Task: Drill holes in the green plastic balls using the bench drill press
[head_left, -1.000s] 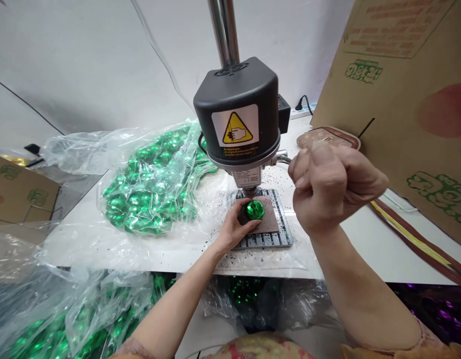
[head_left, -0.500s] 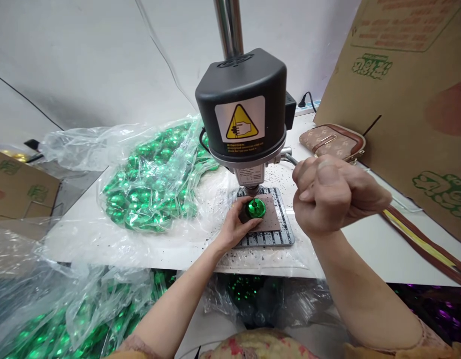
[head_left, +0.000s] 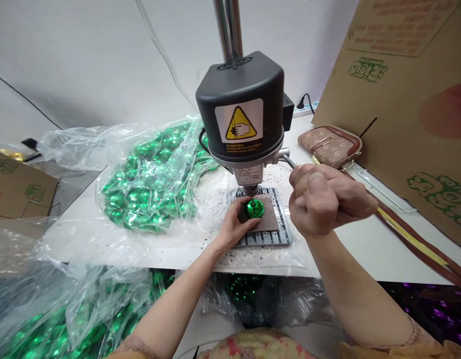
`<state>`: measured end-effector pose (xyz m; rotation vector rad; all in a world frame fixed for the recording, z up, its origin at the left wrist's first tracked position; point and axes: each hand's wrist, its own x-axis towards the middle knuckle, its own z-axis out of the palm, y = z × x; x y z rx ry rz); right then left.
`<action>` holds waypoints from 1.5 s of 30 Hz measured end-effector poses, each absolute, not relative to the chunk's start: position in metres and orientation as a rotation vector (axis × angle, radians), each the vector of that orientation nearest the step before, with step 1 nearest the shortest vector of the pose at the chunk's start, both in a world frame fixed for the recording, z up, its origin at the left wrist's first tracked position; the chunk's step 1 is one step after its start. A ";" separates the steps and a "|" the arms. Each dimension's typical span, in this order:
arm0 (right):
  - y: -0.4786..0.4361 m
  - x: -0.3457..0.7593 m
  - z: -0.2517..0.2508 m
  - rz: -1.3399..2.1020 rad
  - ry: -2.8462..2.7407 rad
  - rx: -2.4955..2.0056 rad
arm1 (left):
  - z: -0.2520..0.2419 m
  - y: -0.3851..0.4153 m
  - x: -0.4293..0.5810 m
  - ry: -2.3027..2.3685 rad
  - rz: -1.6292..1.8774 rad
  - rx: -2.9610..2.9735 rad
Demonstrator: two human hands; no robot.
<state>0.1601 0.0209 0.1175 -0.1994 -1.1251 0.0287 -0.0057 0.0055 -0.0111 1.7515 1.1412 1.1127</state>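
Observation:
A shiny green faceted disc-like piece [head_left: 255,209] lies under the chuck of a black-headed drill press [head_left: 240,94]. My left hand [head_left: 234,219] grips it from the left, thumb in front and fingers behind, over a flat board [head_left: 270,213] on the slotted metal base [head_left: 284,234]. To the right, my right hand [head_left: 326,199] is closed in a fist round the end of the press's feed lever [head_left: 289,160]. The grip of the lever is hidden inside that fist. Whether the bit touches the piece I cannot tell.
Clear plastic bags of green shiny pieces [head_left: 151,184] lie left on the white table [head_left: 368,249], with more [head_left: 77,319] below its edge. A brown purse [head_left: 330,144] and a large carton [head_left: 413,99] stand right. Dark shavings surround the base.
My right fist has come slightly down and left with the lever. My left hand still holds the green piece in the same place. The view has shifted a little.

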 end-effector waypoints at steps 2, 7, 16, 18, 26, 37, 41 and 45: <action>0.021 0.160 0.117 0.038 -1.130 -0.203 | -0.011 0.005 -0.006 1.147 1.111 1.754; 0.021 0.163 0.110 0.035 -1.155 -0.194 | -0.011 0.005 -0.005 1.163 1.113 1.753; 0.013 0.156 0.128 0.112 -1.050 -0.375 | -0.015 0.005 -0.005 1.195 1.140 1.784; 0.012 0.155 0.147 0.189 -1.038 -0.422 | -0.014 0.005 -0.004 1.222 1.146 1.783; 0.019 0.159 0.172 0.271 -1.103 -0.463 | -0.008 -0.041 -0.004 1.371 1.418 1.965; 0.017 0.161 0.168 0.340 -1.033 -0.419 | -0.076 -0.175 -0.032 1.063 0.914 2.937; 0.014 0.162 0.165 0.365 -1.032 -0.451 | -0.099 -0.182 -0.026 1.225 0.785 2.934; 0.014 0.163 0.163 0.381 -1.027 -0.464 | -0.098 -0.178 -0.030 1.188 1.075 2.824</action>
